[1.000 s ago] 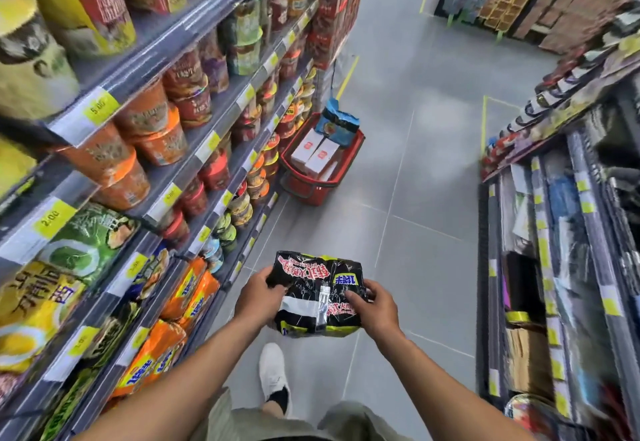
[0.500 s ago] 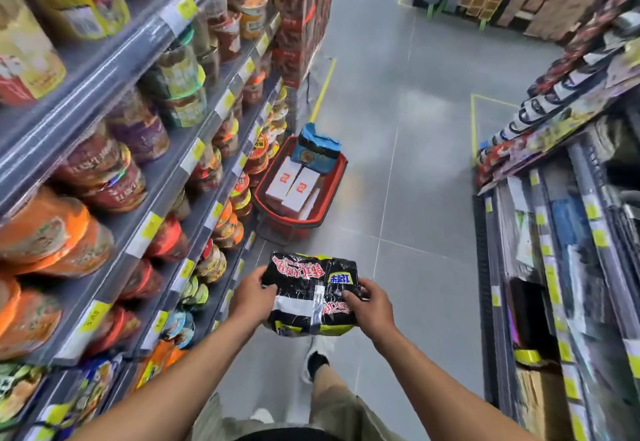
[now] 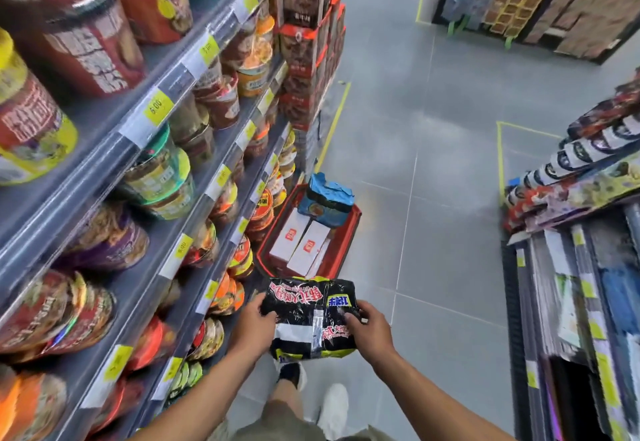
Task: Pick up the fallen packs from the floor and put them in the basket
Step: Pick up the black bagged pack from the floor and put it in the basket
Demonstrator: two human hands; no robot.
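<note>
Both the left hand (image 3: 254, 324) and right hand (image 3: 372, 331) clamp curled fingers on the sides of a black noodle multipack (image 3: 310, 319), held just near of the red basket (image 3: 349, 243), which already holds a blue pack (image 3: 327, 200) and white boxes (image 3: 301, 245); the drop remains, no other fallen packs visible.

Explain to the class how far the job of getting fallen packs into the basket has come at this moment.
Done: the red basket on the floor already holds a blue pack and white boxes. In hand: the left hand and right hand grip a black pack just short of the basket. Left: setting it inside. No other fallen pack shows on the visible floor.
</note>
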